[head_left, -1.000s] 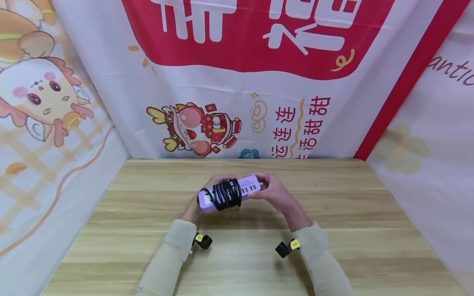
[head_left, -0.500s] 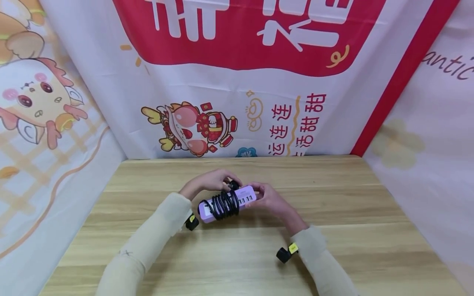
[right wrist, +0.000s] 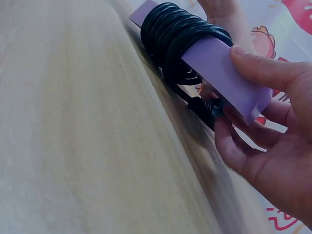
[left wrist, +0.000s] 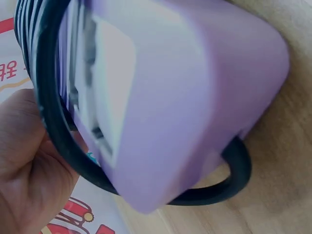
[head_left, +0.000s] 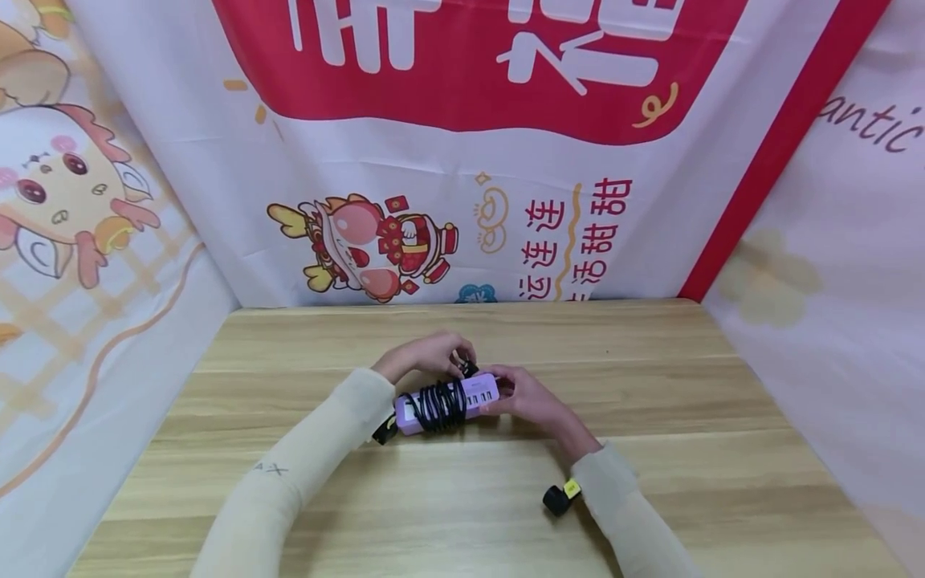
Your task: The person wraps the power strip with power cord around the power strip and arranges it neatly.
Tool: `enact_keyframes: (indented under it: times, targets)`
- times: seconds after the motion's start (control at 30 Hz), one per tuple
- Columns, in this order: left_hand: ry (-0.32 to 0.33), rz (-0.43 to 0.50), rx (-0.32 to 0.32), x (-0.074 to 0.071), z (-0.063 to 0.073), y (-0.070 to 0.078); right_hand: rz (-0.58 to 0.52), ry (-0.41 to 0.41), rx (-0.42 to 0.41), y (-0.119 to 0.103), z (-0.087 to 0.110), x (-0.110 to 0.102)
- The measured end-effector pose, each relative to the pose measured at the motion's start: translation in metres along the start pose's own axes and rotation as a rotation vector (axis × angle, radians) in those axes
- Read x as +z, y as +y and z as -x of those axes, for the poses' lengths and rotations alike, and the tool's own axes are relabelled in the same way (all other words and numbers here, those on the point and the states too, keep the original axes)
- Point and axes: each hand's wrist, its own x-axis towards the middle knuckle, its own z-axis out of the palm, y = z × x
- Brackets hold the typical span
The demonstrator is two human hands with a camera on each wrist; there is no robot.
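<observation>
A purple power strip [head_left: 477, 395] with USB ports, its black cord [head_left: 442, 408] wound round the middle in several turns, lies tilted just over the table. My right hand [head_left: 531, 395] grips its right end; in the right wrist view the thumb presses the upper face and the fingers sit beneath. Behind the strip, my left hand [head_left: 438, 353] pinches the cord's black plug [head_left: 470, 368] between thumb and fingers. The right wrist view shows the plug [right wrist: 204, 111] below the strip, close to the right fingertips. In the left wrist view a cord loop curves round the strip's near end [left wrist: 180, 97].
The wood-grain table [head_left: 462, 498] reaches back to a white and red printed cloth [head_left: 491, 144]. Printed cloths also hang on both sides. A small black wrist camera [head_left: 556, 499] sits at the right cuff, another [head_left: 385, 431] at the left.
My left hand has left the strip's left end, moved behind it and taken hold of the plug. The right hand keeps its grip; the strip has come slightly lower.
</observation>
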Motion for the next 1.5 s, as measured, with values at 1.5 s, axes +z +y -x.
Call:
enact_keyframes:
  times: [1.5]
  targets:
    - [0.395, -0.148, -0.111, 0.056, 0.131, 0.018, 0.764, -0.315, -0.370, -0.009, -0.050, -0.033]
